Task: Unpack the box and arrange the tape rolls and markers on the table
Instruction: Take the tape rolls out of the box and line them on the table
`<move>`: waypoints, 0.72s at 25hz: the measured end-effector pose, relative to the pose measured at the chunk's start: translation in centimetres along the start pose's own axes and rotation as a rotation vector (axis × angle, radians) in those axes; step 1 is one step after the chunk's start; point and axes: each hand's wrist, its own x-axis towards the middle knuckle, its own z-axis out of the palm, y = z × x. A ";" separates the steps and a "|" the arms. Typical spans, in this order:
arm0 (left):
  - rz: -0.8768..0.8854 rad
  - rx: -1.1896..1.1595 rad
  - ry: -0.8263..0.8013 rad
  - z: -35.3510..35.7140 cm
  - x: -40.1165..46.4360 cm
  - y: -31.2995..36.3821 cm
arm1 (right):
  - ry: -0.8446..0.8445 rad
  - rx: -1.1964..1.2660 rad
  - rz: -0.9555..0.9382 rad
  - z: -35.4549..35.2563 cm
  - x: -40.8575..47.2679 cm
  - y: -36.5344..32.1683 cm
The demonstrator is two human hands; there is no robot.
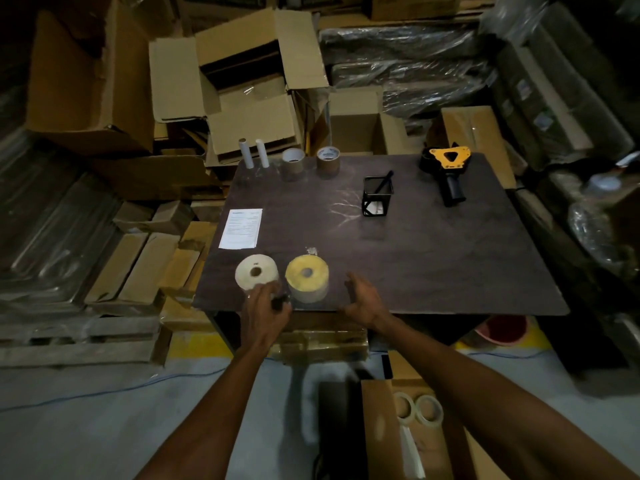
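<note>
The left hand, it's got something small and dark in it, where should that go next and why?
Probably into the black wire holder, if it is a marker. The left hand grips a small dark object at the table's near edge, too blurred to identify. One dark pen-like item already stands in that holder. The right hand is open and empty.

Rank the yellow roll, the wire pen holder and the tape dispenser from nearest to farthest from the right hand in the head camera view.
From the right hand:
1. Yellow roll, just to its left at the table's near edge.
2. Wire pen holder, farther back near the middle of the table.
3. Tape dispenser, at the far right corner.
</note>
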 end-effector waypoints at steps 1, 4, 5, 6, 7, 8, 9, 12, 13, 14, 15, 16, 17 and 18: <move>-0.006 -0.001 -0.042 0.6 -1.6 0.7 | 0.001 0.002 0.001 -0.5 -1.3 1.0; -0.042 0.021 -0.143 2.9 -6.6 3.3 | 0.008 0.004 -0.034 -2.1 -5.5 4.5; -0.061 0.036 -0.191 3.8 -8.3 4.1 | 0.007 -0.020 -0.043 -2.5 -6.9 5.9; -0.054 0.054 -0.231 4.9 -10.0 4.8 | 0.000 -0.045 -0.046 -3.0 -8.5 7.5; -0.051 0.073 -0.267 5.9 -11.6 5.6 | -0.013 -0.062 -0.047 -3.3 -10.0 9.2; -0.049 0.084 -0.303 7.4 -13.6 6.4 | -0.030 -0.081 -0.045 -3.7 -11.7 11.2; -0.058 0.096 -0.334 8.7 -15.3 7.4 | -0.044 -0.097 -0.038 -3.9 -13.2 13.0; -0.108 0.084 -0.419 12.6 -20.3 10.5 | -0.065 -0.127 0.007 -4.4 -17.1 18.6; -0.138 0.083 -0.454 13.9 -22.0 11.7 | -0.075 -0.123 0.024 -4.6 -18.4 20.5; -0.142 0.075 -0.487 15.1 -23.5 12.6 | -0.087 -0.112 0.037 -4.9 -19.6 22.5; -0.144 0.065 -0.526 16.2 -24.8 13.3 | -0.103 -0.098 0.054 -5.0 -20.5 24.3; -0.132 0.062 -0.567 17.5 -25.9 13.8 | -0.117 -0.092 0.069 -5.1 -21.4 26.3; -0.124 0.069 -0.599 18.6 -26.9 14.5 | -0.136 -0.081 0.094 -5.1 -22.1 28.2; -0.112 0.073 -0.624 20.0 -27.9 14.9 | -0.150 -0.068 0.133 -5.0 -22.7 30.2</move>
